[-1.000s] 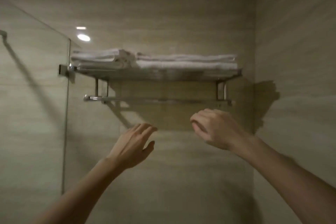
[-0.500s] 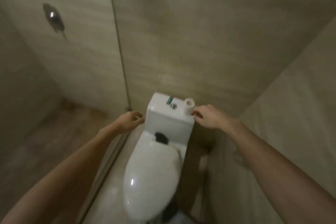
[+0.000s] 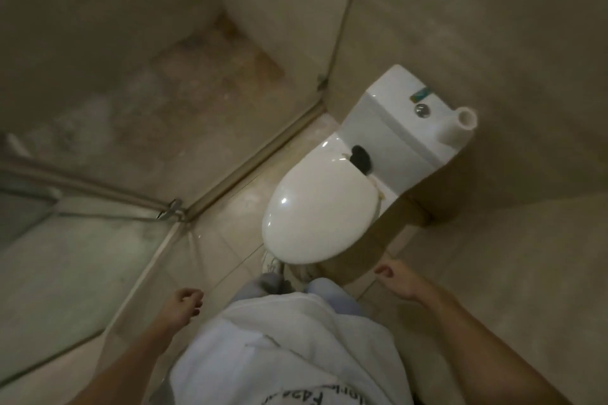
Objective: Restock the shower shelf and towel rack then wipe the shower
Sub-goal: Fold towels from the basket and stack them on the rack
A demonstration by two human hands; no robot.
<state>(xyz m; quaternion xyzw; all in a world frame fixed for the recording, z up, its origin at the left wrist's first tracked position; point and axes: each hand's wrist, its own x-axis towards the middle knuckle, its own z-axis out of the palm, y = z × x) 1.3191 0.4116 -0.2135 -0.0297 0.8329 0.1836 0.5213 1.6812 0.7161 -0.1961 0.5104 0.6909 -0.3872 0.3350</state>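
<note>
Now both your hands hang low and hold nothing: the left hand has loosely curled fingers, and the right hand has relaxed, slightly bent fingers. The shower, behind its glass panel, is on your left. In front of you stands the toilet, lid closed, with a paper roll on its tank.

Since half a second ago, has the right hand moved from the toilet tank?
Yes. The right hand drew back from the toilet tank and now hangs beside the lid's front.
</note>
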